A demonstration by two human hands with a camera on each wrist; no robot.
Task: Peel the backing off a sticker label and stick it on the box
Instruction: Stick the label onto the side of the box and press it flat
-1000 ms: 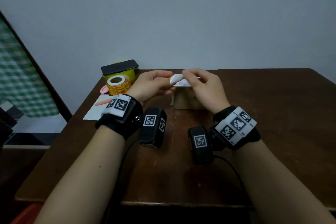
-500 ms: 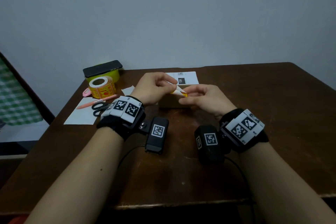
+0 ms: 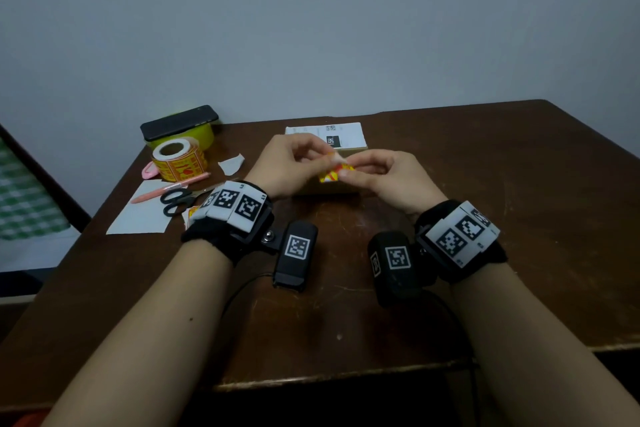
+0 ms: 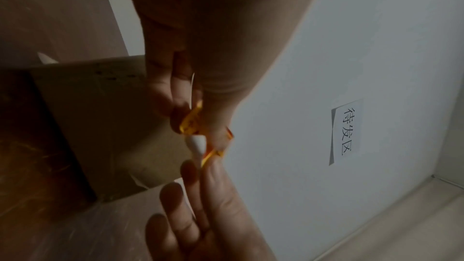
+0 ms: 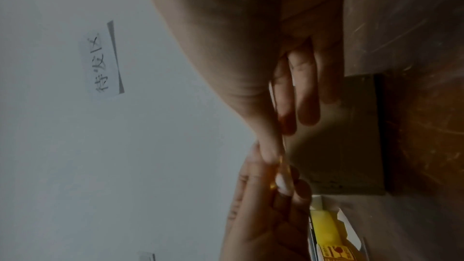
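A small orange-and-yellow sticker label [image 3: 335, 173] is held between both hands just above the near side of the cardboard box [image 3: 323, 188], which has a white printed label on its top [image 3: 346, 135]. My left hand [image 3: 294, 166] pinches the label from the left and my right hand [image 3: 379, 174] pinches it from the right. A white backing strip [image 4: 197, 143] curls away from the orange label [image 4: 191, 120] between the fingertips. In the right wrist view the label [image 5: 281, 166] shows only as a thin edge in front of the box [image 5: 351, 138].
At the table's back left stand a roll of orange stickers [image 3: 178, 159] and a yellow tape roll [image 3: 194, 139] with a black phone [image 3: 180, 122] on it. Scissors [image 3: 176, 201], a pink pen [image 3: 169, 188] and a white sheet [image 3: 143, 217] lie to the left. A paper scrap [image 3: 231, 163] lies nearby.
The hands have come down from over the box top to its near side. The label's orange face now shows more, and the white backing has curled further off.
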